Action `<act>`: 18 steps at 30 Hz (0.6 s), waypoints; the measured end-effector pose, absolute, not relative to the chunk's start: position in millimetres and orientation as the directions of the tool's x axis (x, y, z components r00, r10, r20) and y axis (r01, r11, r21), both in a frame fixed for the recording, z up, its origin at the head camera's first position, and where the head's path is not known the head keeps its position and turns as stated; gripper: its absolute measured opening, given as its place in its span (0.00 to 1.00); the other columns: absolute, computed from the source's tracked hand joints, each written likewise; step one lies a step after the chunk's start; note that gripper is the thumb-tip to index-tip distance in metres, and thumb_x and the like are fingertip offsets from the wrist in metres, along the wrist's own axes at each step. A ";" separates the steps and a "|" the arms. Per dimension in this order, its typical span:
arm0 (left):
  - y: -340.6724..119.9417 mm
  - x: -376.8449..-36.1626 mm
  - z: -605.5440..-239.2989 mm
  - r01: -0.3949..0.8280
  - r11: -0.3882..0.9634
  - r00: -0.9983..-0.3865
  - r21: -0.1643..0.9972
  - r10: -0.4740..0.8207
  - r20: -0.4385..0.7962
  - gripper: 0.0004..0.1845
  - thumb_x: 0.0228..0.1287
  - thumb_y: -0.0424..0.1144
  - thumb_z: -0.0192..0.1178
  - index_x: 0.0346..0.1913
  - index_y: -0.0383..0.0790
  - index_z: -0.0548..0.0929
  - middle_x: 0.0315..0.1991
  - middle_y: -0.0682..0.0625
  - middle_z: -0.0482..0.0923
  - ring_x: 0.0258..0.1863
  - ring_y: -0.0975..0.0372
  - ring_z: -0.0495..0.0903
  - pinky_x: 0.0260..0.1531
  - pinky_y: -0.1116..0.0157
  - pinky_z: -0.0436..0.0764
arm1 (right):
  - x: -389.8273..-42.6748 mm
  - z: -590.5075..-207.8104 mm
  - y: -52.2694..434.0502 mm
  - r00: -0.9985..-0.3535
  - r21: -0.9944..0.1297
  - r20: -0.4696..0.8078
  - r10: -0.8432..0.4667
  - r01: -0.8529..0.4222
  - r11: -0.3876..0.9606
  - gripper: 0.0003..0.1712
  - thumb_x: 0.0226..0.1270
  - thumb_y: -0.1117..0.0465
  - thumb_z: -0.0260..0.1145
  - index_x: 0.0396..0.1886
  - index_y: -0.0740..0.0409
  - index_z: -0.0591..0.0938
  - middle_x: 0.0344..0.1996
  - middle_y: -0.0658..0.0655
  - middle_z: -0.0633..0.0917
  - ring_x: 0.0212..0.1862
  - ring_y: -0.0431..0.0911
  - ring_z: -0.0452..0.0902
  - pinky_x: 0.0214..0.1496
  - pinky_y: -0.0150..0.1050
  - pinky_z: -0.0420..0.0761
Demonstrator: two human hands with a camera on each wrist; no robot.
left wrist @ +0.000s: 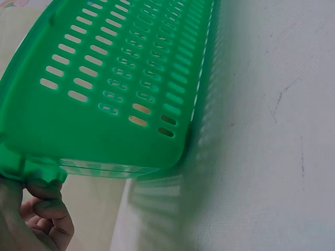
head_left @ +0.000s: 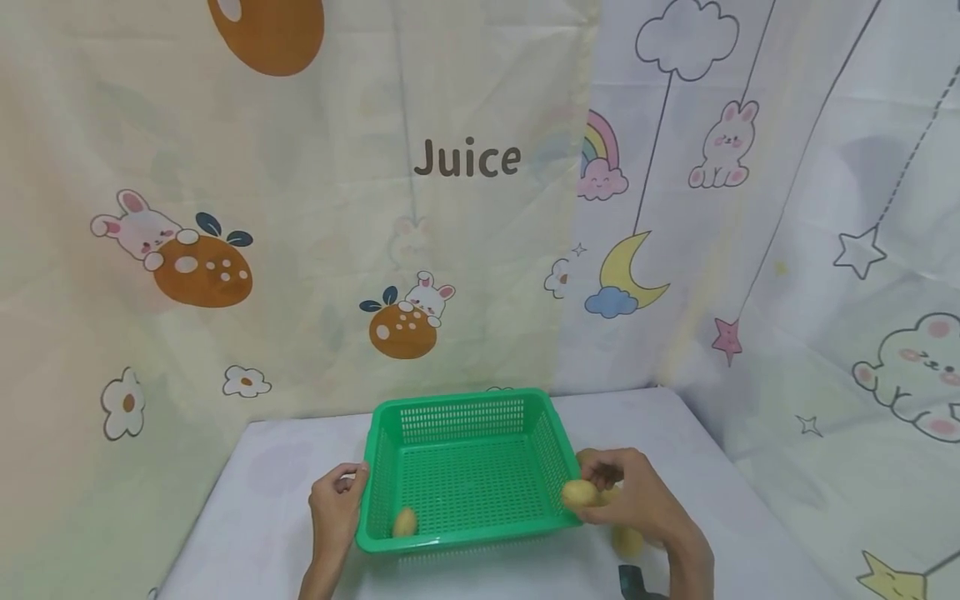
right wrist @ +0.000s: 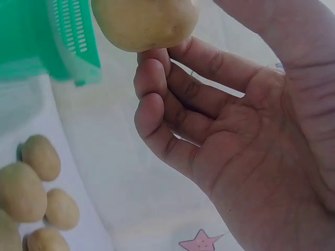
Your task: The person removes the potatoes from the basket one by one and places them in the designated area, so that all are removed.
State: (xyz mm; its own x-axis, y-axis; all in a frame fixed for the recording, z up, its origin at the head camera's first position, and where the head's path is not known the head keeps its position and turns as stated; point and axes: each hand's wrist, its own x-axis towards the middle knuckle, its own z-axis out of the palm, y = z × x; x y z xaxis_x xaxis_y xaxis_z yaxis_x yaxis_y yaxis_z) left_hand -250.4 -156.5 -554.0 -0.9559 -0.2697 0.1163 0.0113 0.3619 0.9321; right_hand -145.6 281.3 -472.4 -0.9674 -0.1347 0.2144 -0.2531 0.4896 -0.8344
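A person's right hand (head_left: 637, 496) pinches 1 pale yellow potato (head_left: 580, 493) in its fingertips, right at the near right corner of a green slotted plastic basket (head_left: 465, 417). In the right wrist view that potato (right wrist: 144, 21) sits against the curled fingertips (right wrist: 152, 78), with the palm open beneath it and the basket's corner (right wrist: 63, 42) just beside it.

The left hand (head_left: 337, 500) grips the rim of the basket on its left side, fingers curled at the edge; the left wrist view shows the fingers (left wrist: 44, 209) tucked under the green rim (left wrist: 31, 167) at the basket's near corner, with the slotted wall rising above the table.

Inside the basket, 1 potato already lies (head_left: 405, 522) on the floor near the front left corner.

More potatoes rest on the white table (head_left: 262, 517) just beside the right wrist (head_left: 628, 542); the right wrist view shows at least 4 of them clustered together (right wrist: 36, 193).

Behind the table hang curtains (head_left: 300, 208) printed with rabbits, oranges, clouds, stars and the word "Juice".
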 end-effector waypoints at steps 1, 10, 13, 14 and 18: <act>-156.3 -250.7 -553.5 0.012 0.361 -0.957 0.932 -0.266 0.115 0.17 0.82 0.39 0.62 0.52 0.24 0.88 0.23 0.46 0.87 0.20 0.61 0.82 0.21 0.70 0.80 | -144.2 -472.6 283.0 -0.966 -0.830 0.222 -0.132 -0.259 0.493 0.19 0.48 0.59 0.91 0.35 0.49 0.88 0.31 0.51 0.85 0.37 0.44 0.80 0.44 0.38 0.80; -156.9 -250.0 -556.8 0.004 0.362 -0.963 0.932 -0.250 0.101 0.18 0.82 0.41 0.63 0.52 0.24 0.88 0.22 0.47 0.87 0.20 0.62 0.81 0.21 0.69 0.79 | -132.5 -480.7 301.6 -0.948 -0.785 0.280 -0.150 -0.316 0.533 0.19 0.49 0.62 0.90 0.38 0.51 0.89 0.34 0.50 0.87 0.36 0.39 0.82 0.40 0.35 0.82; -157.0 -250.0 -556.7 0.007 0.366 -0.960 0.931 -0.257 0.108 0.18 0.81 0.41 0.63 0.52 0.24 0.88 0.22 0.48 0.87 0.19 0.62 0.81 0.20 0.69 0.79 | -130.3 -481.9 308.1 -0.941 -0.770 0.297 -0.165 -0.338 0.542 0.19 0.48 0.63 0.89 0.38 0.52 0.88 0.32 0.49 0.87 0.35 0.39 0.82 0.37 0.34 0.81; -156.9 -250.2 -556.5 0.011 0.366 -0.958 0.930 -0.262 0.114 0.17 0.81 0.40 0.63 0.51 0.24 0.89 0.22 0.47 0.87 0.19 0.62 0.81 0.20 0.69 0.79 | -129.9 -482.3 310.2 -0.942 -0.771 0.294 -0.162 -0.334 0.542 0.19 0.48 0.64 0.89 0.38 0.52 0.88 0.32 0.49 0.87 0.34 0.38 0.82 0.37 0.34 0.81; -157.0 -252.7 -556.5 0.025 0.371 -0.954 0.928 -0.268 0.133 0.17 0.81 0.40 0.63 0.50 0.24 0.89 0.21 0.46 0.87 0.18 0.61 0.82 0.19 0.69 0.80 | -127.7 -485.0 318.7 -0.958 -0.785 0.250 -0.143 -0.287 0.549 0.18 0.47 0.65 0.87 0.38 0.54 0.88 0.31 0.48 0.86 0.34 0.36 0.80 0.37 0.35 0.81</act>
